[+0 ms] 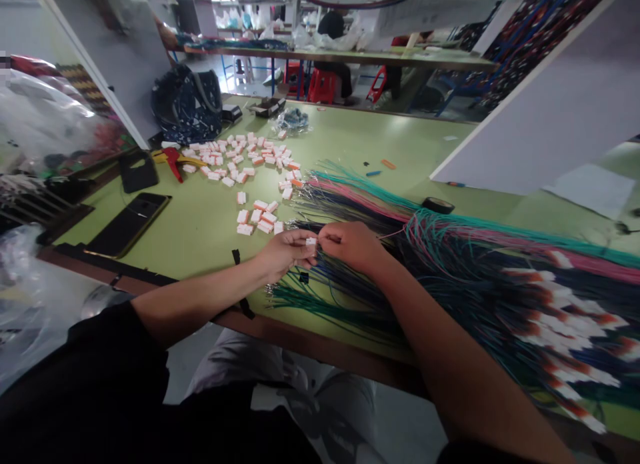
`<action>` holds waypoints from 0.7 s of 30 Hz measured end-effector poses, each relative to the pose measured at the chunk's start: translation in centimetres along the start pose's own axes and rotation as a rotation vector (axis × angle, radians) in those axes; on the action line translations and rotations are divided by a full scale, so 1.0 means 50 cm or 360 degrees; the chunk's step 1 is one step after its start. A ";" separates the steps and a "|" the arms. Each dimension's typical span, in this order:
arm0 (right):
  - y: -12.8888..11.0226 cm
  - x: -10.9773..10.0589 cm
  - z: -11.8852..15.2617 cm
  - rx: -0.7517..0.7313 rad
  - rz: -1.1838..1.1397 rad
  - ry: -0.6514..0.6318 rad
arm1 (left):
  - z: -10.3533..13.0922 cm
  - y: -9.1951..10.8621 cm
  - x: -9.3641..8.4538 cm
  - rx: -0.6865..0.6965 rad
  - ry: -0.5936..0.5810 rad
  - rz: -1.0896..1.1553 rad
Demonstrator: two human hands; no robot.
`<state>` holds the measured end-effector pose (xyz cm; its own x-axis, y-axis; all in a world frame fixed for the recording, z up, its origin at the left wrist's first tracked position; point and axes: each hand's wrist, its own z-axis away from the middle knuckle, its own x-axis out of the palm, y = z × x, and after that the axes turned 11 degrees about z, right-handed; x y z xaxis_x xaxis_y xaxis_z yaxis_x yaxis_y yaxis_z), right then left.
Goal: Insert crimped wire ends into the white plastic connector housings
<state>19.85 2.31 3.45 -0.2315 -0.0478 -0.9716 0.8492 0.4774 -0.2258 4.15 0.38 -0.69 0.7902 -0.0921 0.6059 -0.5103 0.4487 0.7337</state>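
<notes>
Between the thumb and fingers of my left hand (289, 254) is a small white connector housing (311, 241). My right hand (353, 245) is closed in a pinch right beside it, on a thin pink wire (393, 235) that trails off to the right; the wire's end is hidden by the fingers. Loose white-and-orange connector housings (260, 214) lie just beyond my left hand, with a larger scatter of them (240, 157) farther back. Bundles of green, pink and dark wires (360, 201) spread beneath and around my right hand.
At the right lie wires with white-and-orange connectors attached (565, 317). A phone (127, 224), red-and-yellow pliers (175, 163) and a patterned bag (187, 104) sit at the left. Black tape (438, 205) rests behind the wires. A white panel (540, 104) rises at the right; a person (333, 47) sits beyond.
</notes>
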 end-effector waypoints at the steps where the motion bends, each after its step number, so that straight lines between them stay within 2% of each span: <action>1: -0.003 0.003 0.000 0.0012 0.0035 -0.0019 | 0.000 -0.001 0.000 0.0002 0.0003 -0.0012; 6: -0.002 0.001 0.000 0.0003 0.0114 -0.0070 | 0.004 0.001 0.006 -0.0017 0.0084 -0.0036; 8: 0.027 -0.018 -0.004 -0.0069 -0.0025 -0.0104 | 0.006 0.002 0.009 -0.0014 0.0060 -0.0016; 10: 0.078 -0.045 -0.014 -0.0015 -0.0103 -0.0020 | 0.008 0.003 0.010 -0.0013 0.0003 0.0003; 11: 0.110 -0.058 -0.022 0.0124 -0.0050 0.0107 | 0.007 0.003 0.010 -0.0018 -0.0018 0.0007; 13: 0.178 -0.076 -0.040 0.0599 0.0218 0.0315 | 0.005 0.002 0.007 -0.0038 -0.0024 0.0003; 14: 0.209 -0.079 -0.049 0.0808 0.0370 0.0334 | 0.004 0.002 0.005 -0.0052 -0.0020 -0.0003; 16: 0.261 -0.074 -0.067 0.1065 0.0573 0.0179 | 0.000 0.001 0.001 -0.0073 -0.0020 -0.0013; 18: 0.292 -0.056 -0.079 0.1145 0.0618 0.0081 | -0.003 -0.001 -0.004 -0.0079 -0.0047 -0.0018; 21: 0.310 -0.030 -0.084 0.1154 0.0620 0.0082 | -0.005 -0.003 -0.009 -0.0076 -0.0094 -0.0018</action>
<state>31.36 13.48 1.72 0.1361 0.0531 -0.9893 0.9647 -0.2343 0.1202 3.97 0.58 -1.16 0.7735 -0.1491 0.6160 -0.4838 0.4891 0.7258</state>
